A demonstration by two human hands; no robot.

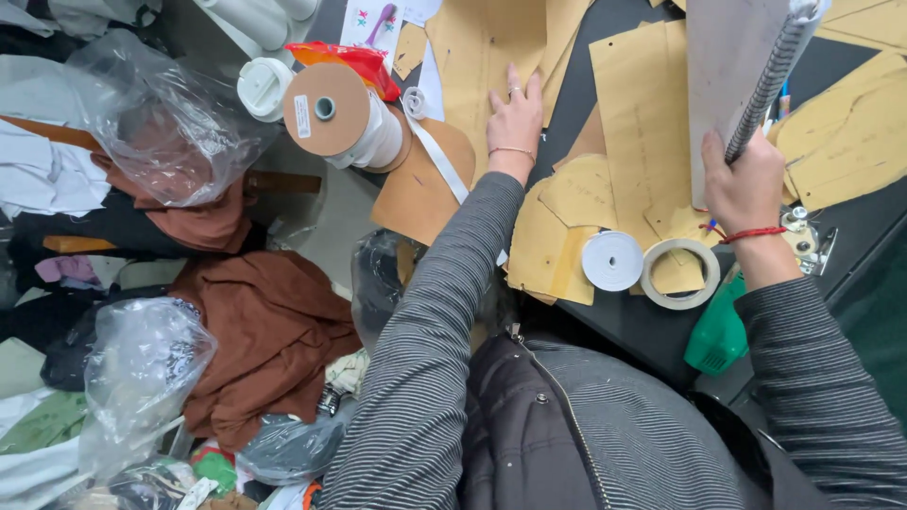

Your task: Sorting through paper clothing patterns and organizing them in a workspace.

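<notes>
My left hand (515,118) lies flat, fingers together, on brown paper pattern pieces (491,57) spread over a dark table (642,321). It wears a ring and a thin bracelet. My right hand (744,184), with a red cord at the wrist, grips the lower edge of a spiral-bound notebook (732,66) held upright above more pattern pieces (638,123). Both sleeves are grey striped.
Two tape rolls (612,260) (680,274) lie near the table's front edge. A big brown-capped roll of white tape (345,113) sits at the left. Brown cloth (260,331) and plastic bags (161,113) are heaped below left. A green object (718,335) hangs at the table's edge.
</notes>
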